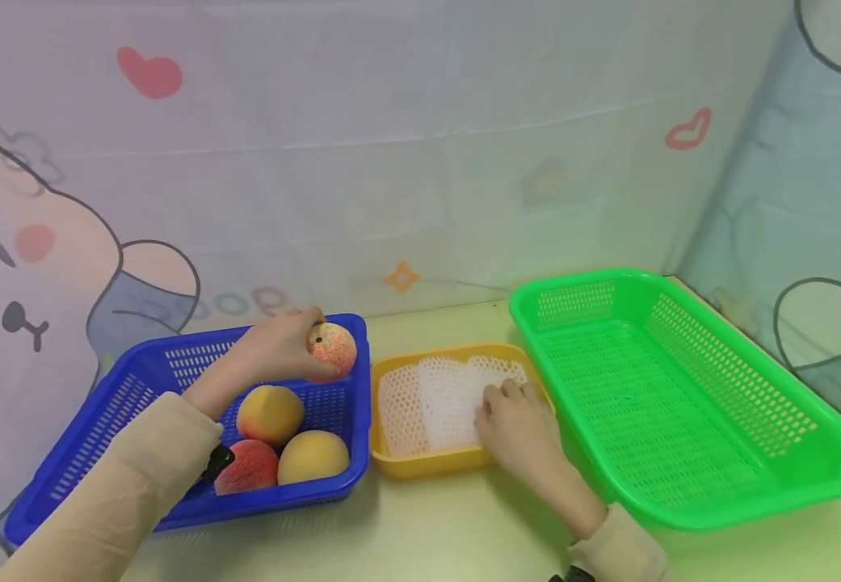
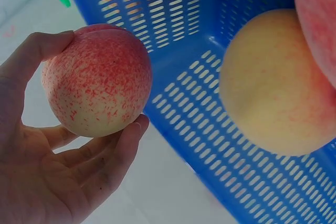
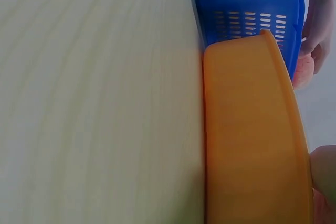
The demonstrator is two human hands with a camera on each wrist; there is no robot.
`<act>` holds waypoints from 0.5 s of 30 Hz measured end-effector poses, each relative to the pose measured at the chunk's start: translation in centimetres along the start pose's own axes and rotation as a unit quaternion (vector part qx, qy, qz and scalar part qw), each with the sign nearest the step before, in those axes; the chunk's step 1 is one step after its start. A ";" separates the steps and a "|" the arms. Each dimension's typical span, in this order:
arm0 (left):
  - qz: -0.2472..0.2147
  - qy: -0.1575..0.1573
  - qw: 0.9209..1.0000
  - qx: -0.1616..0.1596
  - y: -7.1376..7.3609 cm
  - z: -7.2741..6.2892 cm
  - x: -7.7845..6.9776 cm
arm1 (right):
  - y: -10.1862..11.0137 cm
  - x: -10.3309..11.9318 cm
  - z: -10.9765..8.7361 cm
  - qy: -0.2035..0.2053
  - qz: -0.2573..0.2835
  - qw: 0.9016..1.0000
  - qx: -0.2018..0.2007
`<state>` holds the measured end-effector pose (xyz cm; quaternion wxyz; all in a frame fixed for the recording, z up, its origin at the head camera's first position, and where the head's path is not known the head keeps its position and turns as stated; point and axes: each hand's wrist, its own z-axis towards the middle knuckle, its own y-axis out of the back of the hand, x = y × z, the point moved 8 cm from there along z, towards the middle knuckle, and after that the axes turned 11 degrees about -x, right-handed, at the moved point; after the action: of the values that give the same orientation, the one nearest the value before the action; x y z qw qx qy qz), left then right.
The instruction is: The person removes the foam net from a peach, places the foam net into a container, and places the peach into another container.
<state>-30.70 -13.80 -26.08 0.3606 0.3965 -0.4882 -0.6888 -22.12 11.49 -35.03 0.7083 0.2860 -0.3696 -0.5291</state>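
Note:
My left hand [image 1: 279, 346] grips a speckled red-and-cream peach [image 1: 332, 351] just above the right rim of the blue basket [image 1: 359, 404]. In the left wrist view, the thumb lies on one side of that peach and the fingers curl under the other. Several more peaches lie in the blue basket, among them a yellow peach [image 1: 271, 414] and a red one [image 1: 247, 466]. Over the right part of a small yellow basket [image 1: 427, 462], my right hand [image 1: 520, 424] reaches down with bent fingers onto white foam fruit nets [image 1: 442, 404]. Its fingertips are hidden, so any pinch on a net cannot be seen.
A large green basket [image 1: 653, 404] stands to the right, close beside the yellow one. All the baskets rest on a pale wood-grain table [image 1: 420, 533]. Behind them hangs a printed cloth [image 1: 391, 162], with another along the right side.

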 end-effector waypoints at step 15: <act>0.036 0.010 0.998 0.046 -3.4 0.3 1.5 | -0.5 -0.1 0.1 -0.023 -0.001 0.999 0.034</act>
<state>-31.94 -14.14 -29.56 0.3712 0.4018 -0.5299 -0.6480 -22.48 11.49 -35.36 0.6891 0.2976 -0.4036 -0.5232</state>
